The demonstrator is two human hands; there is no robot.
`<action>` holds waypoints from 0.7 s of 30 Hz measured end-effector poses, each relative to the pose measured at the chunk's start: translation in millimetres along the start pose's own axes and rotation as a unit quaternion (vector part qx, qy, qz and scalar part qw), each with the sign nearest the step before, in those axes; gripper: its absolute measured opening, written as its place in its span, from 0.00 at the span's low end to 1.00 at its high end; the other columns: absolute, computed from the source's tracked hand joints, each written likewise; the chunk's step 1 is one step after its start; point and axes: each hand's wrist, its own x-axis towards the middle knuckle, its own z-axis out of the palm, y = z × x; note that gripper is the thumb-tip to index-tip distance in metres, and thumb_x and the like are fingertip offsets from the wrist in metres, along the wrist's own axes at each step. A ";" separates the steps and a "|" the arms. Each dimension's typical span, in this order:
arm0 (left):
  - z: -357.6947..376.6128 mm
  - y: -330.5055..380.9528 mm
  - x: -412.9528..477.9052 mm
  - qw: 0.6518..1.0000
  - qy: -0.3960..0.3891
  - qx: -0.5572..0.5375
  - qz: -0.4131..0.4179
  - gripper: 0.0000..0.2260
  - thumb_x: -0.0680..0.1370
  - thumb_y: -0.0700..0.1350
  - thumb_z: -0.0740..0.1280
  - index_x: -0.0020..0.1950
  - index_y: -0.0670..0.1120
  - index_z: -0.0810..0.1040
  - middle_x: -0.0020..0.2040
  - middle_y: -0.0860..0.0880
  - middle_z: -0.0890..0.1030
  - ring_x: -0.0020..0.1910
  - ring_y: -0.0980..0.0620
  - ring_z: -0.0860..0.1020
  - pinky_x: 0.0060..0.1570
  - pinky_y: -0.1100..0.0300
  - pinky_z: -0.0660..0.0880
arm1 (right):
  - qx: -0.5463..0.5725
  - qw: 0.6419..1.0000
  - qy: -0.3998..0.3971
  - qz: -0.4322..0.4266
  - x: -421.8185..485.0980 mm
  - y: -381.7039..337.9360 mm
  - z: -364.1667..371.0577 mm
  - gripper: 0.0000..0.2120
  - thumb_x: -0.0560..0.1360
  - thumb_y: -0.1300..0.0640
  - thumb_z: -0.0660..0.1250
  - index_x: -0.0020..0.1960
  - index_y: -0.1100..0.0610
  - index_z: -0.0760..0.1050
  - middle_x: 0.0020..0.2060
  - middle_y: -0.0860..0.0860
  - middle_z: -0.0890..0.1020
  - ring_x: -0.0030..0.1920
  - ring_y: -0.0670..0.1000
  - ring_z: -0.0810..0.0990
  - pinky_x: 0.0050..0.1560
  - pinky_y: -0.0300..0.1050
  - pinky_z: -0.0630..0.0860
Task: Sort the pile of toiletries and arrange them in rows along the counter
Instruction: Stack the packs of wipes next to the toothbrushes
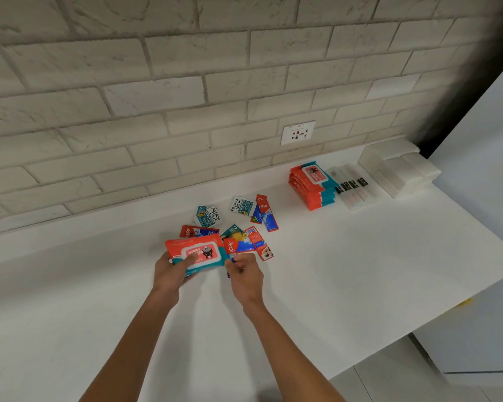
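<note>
The left hand is gripping a red and teal pack of wipes by its left end, thumb lying across the top, holding it just above the counter. The right hand, fingers curled in, is pinching a small blue-edged packet, which the fingers are mostly hiding. The loose pile is lying directly beyond both hands, toward the wall. In it, two sachets are reading "CREAM SILK" and several red toothpaste sachets are showing parts of "Colgate". Further right, well apart from the hands, a stack of matching wipes packs is sitting beside a row of packaged toothbrushes; their print is too small to read.
</note>
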 end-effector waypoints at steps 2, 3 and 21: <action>3.3 0.5 -11.5 0.999 0.000 -0.038 -0.003 0.24 0.72 0.44 0.80 0.66 0.51 0.77 0.60 0.47 0.84 0.58 0.44 0.83 0.55 0.42 0.83 | 0.043 0.997 -0.013 0.068 -13.1 -3.7 -7.2 0.09 0.81 0.45 0.72 0.54 0.49 0.76 0.47 0.47 0.85 0.48 0.47 0.86 0.49 0.43 0.83; 6.3 0.7 -18.2 0.998 -0.004 -0.055 -0.008 0.26 0.72 0.44 0.80 0.67 0.53 0.77 0.60 0.47 0.83 0.59 0.45 0.82 0.57 0.41 0.82 | 0.077 0.991 -0.031 0.106 -18.4 -6.9 -10.2 0.10 0.82 0.44 0.71 0.56 0.50 0.77 0.49 0.48 0.86 0.48 0.48 0.86 0.49 0.42 0.84; 99.7 11.9 -80.9 0.974 -0.226 0.005 -0.026 0.21 0.73 0.55 0.78 0.63 0.49 0.83 0.58 0.47 0.86 0.57 0.46 0.85 0.59 0.44 0.82 | 0.294 0.945 -0.099 0.104 -4.2 -41.0 -156.0 0.16 0.82 0.52 0.72 0.66 0.58 0.81 0.57 0.56 0.88 0.55 0.57 0.89 0.52 0.50 0.85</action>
